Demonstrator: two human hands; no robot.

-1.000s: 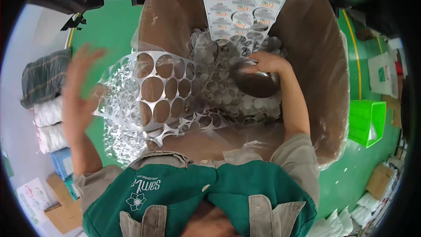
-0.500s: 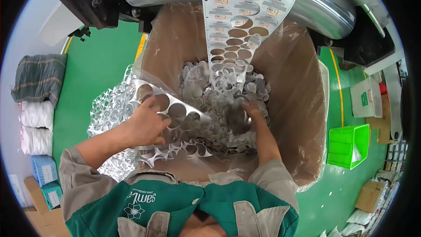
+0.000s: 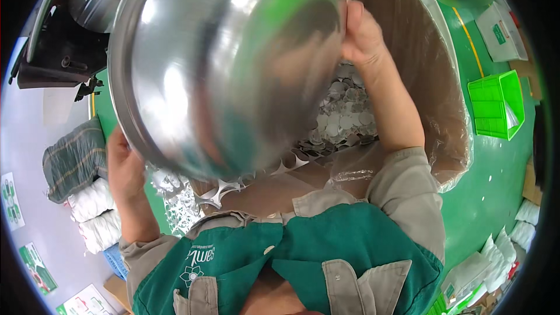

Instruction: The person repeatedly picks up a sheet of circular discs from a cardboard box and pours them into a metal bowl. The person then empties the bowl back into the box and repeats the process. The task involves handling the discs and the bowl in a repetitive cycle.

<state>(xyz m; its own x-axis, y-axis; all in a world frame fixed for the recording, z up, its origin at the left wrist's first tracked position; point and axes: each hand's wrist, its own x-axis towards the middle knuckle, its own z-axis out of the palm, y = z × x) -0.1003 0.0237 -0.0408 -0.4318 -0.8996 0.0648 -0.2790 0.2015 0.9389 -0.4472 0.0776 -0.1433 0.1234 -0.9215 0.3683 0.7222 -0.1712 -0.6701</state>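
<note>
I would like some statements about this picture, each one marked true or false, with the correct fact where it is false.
1. Both hands hold a big shiny metal bowl up close to the camera. True: the left hand is at its lower left rim and the right hand at its right edge.
2. The bowl is made of green plastic. False: it is bare shiny metal.
3. A large cardboard box lined with clear plastic stands in front of the person. True.
4. The box holds only folded cloth. False: small round discs lie in it.
5. A green crate stands on the floor to the right. True.
6. The floor is red. False: it is green.
</note>
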